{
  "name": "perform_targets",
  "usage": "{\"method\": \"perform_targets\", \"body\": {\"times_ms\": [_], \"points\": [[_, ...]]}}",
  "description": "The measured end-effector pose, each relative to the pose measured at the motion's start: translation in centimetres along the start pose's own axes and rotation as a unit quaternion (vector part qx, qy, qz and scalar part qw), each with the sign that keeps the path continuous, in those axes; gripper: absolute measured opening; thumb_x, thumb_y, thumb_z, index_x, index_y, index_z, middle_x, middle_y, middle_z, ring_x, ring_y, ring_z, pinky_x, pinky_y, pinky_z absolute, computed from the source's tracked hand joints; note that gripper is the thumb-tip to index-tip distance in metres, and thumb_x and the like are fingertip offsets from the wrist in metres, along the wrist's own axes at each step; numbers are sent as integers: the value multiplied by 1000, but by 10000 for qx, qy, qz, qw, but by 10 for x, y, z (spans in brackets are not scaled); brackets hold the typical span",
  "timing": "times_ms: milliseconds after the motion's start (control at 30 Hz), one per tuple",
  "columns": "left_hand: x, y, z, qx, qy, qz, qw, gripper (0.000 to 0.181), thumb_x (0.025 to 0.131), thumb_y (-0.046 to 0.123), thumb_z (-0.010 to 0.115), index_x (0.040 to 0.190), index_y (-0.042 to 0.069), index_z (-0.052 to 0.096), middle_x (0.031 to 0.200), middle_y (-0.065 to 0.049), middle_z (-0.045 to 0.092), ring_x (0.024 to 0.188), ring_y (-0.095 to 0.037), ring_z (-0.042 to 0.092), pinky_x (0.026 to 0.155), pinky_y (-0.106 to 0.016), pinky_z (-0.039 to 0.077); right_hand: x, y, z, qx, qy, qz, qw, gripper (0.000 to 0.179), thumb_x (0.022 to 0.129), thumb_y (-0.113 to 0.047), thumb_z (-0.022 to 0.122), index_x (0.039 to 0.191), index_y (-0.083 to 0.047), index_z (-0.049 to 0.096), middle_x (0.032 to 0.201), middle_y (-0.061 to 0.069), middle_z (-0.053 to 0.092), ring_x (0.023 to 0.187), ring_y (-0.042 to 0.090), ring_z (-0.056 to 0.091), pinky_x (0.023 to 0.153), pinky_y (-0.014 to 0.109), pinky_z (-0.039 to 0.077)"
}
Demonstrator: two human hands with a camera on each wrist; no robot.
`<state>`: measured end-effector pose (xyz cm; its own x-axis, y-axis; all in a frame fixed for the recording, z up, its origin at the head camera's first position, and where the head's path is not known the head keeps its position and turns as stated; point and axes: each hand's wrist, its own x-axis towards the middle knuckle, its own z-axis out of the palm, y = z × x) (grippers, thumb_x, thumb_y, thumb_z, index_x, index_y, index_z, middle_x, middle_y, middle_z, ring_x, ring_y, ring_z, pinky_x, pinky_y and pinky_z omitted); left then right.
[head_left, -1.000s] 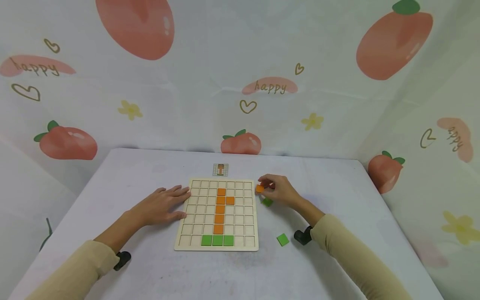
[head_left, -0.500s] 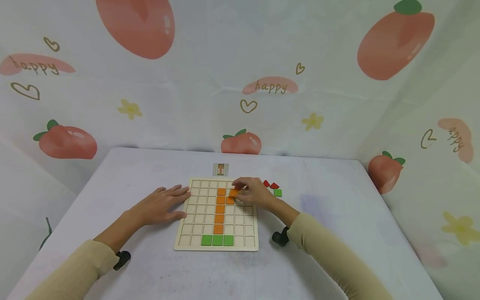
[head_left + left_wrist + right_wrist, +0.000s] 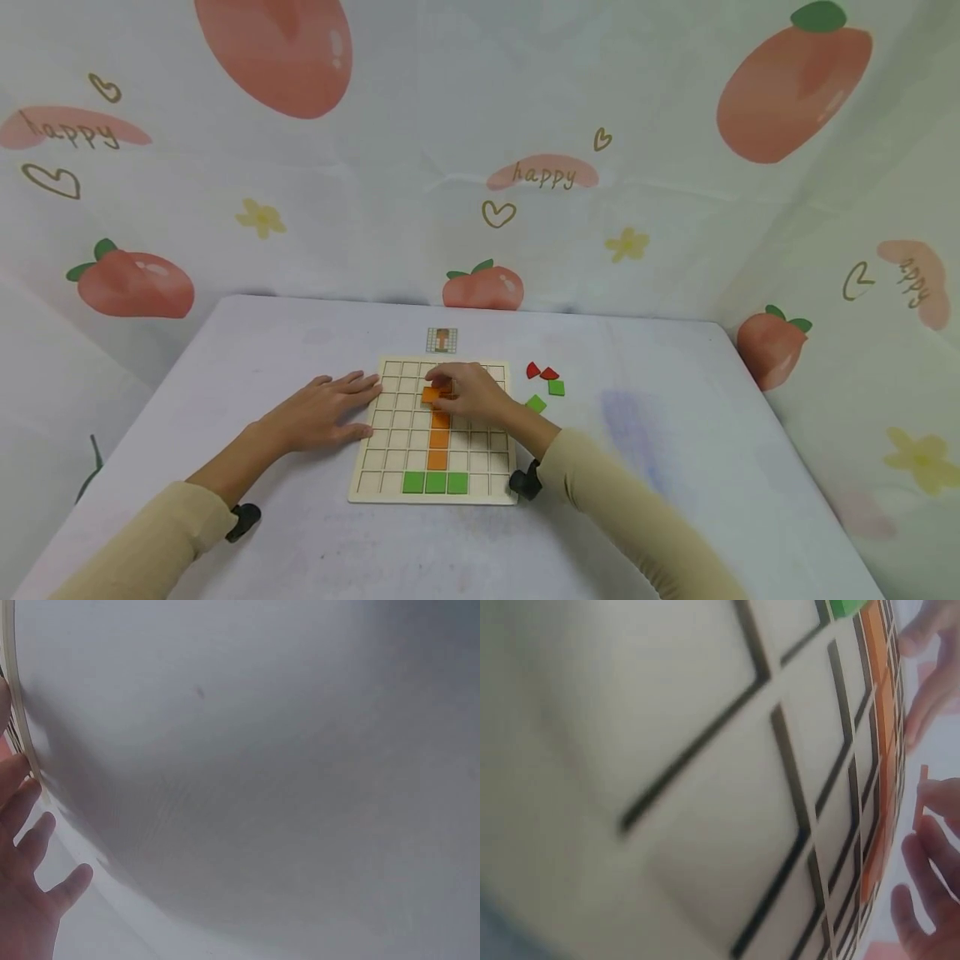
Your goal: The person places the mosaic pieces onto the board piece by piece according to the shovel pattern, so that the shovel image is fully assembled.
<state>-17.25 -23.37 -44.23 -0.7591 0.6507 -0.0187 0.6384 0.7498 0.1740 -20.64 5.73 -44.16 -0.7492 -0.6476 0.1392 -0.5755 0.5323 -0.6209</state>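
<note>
A pale wooden grid board lies on the table. My left hand rests at its left edge with fingers spread, the fingertips touching the rim. Over the board's upper middle, my right hand pinches an orange square tile between thumb and fingers. The right wrist view shows this pinched tile edge-on, above the grid. Beneath the right hand runs a column of orange tiles, its upper part partly hidden by the fingers. Three green tiles sit side by side in the bottom row.
Right of the board lie two red wedge pieces and loose green tiles, one partly covered by the right wrist. A small picture card lies beyond the board's far edge. A patterned cloth hangs behind the table.
The right hand has carried the orange tile leftward from the board's right side, over the grid, to the left of the orange column. The left hand has stayed in place.
</note>
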Motion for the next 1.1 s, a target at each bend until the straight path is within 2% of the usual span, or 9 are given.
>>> {"method": "perform_targets", "body": {"times_ms": [333,1100], "points": [[0,0,1,11,96,48,9999,71,95,53,60,146,6,50,151,-12,46,137,-40,43,100,-62,40,4,-9,10,-351,-103,262,9990,30,90,-14,74,119,-9,69,106,0,70,94,12,61,89,26,50],[-1,1,-1,-20,54,26,10000,71,95,53,60,146,5,50,152,-13,46,138,-40,43,100,-62,40,5,-11,10,-453,-296,272,9982,32,91,-16,73,122,-9,68,111,1,70,100,14,60,95,29,47]]}}
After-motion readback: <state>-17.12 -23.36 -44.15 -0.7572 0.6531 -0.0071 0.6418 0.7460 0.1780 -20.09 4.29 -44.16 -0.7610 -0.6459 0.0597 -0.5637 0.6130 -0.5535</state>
